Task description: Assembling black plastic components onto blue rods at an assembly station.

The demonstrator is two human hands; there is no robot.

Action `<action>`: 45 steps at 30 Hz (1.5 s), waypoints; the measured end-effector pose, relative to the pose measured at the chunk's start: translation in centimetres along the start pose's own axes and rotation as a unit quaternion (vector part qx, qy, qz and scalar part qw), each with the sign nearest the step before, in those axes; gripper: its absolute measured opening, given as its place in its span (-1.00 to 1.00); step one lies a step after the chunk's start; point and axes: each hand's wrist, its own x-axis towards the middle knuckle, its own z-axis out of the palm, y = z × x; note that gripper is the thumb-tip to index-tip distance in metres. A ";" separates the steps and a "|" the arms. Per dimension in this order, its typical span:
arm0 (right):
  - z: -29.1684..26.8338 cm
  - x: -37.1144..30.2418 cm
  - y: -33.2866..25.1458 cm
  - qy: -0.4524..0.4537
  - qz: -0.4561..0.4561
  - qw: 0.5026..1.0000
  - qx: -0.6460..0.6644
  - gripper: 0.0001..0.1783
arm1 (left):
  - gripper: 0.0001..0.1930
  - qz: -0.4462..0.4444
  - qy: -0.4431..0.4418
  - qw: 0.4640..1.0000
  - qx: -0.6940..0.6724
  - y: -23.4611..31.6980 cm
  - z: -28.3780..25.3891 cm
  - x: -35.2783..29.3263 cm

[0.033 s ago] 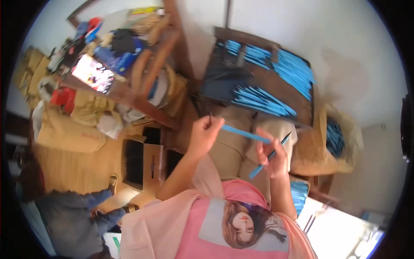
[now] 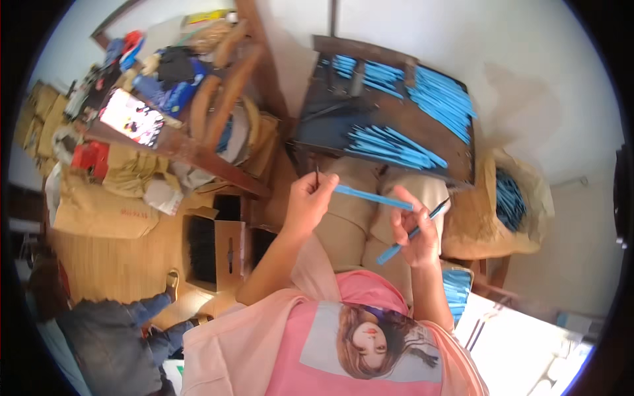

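Blue strip (image 2: 373, 196) sits over the lap (image 2: 338, 228); I see left hand (image 2: 308, 206) pinching one end, right hand (image 2: 419, 232), at the other, clasping a dark-tipped blue stick (image 2: 389, 254), can't tell if strip too. More blue pieces (image 2: 389, 151) lie on the dark table (image 2: 391, 113).

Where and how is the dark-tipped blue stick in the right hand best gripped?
Probably by pinching the blue stick across its narrow lower-left end, coming from the left: that end juts free, while the right hand covers its middle.
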 end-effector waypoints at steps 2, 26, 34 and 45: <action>0.2 -0.4 0.0 0.032 -0.095 0.991 -0.085 -0.33 | -0.63 -0.054 -0.052 0.994 -0.081 -0.1 2.1 0.4; -2.0 11.5 -10.0 0.076 -0.178 0.701 -0.686 -0.79 | -0.92 0.327 -0.060 0.932 0.146 2.9 11.8 16.3; -3.5 15.7 -8.7 0.097 -0.271 0.709 -0.644 -0.64 | -0.91 0.331 -0.084 0.924 0.172 3.2 11.9 16.2; -3.8 16.8 -8.3 0.097 -0.312 0.703 -0.632 -0.59 | -0.94 0.339 -0.089 0.920 0.174 3.3 11.8 16.2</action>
